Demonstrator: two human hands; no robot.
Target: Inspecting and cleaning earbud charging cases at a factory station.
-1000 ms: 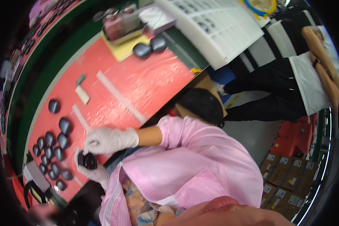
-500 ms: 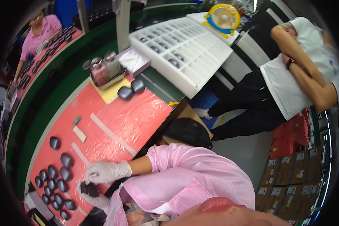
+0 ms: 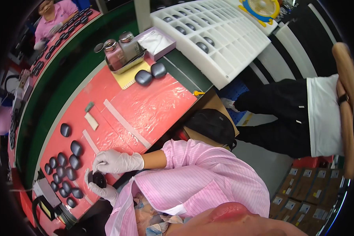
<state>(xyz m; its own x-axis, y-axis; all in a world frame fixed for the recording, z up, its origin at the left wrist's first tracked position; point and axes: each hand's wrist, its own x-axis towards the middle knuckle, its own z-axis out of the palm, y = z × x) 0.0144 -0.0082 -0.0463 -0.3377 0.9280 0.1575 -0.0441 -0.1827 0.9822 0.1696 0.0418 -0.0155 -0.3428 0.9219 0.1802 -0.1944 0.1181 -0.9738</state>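
Note:
My left hand (image 3: pixel 107 192), in a white glove, grips a black rounded piece (image 3: pixel 99 180) with a dark, round-patterned face turned up. My right hand (image 3: pixel 120 162), gloved too, is held just above it with the thumb and fingers pinched together near the piece's edge. Whether anything sits in that pinch is hidden. Beyond my hands, several dark grey, glossy, pebble-shaped pieces (image 3: pixel 70 173) lie in a loose group on the red table covering (image 3: pixel 145 114). One such piece (image 3: pixel 65 129) lies apart from them.
Bottles with metal tops (image 3: pixel 114 55) stand in a tray near a yellow pad (image 3: pixel 126 80) and two more pieces (image 3: pixel 143 77). A white compartment tray (image 3: pixel 224 51) holds similar pieces. To the right are a black bag (image 3: pixel 210 126) and a standing person (image 3: pixel 322 118). Another person works across the green belt (image 3: pixel 82 51).
The view has shifted, so the table sits further right and higher. My left hand has turned the piece, showing more of its black face. My right hand stays pinched close to it.

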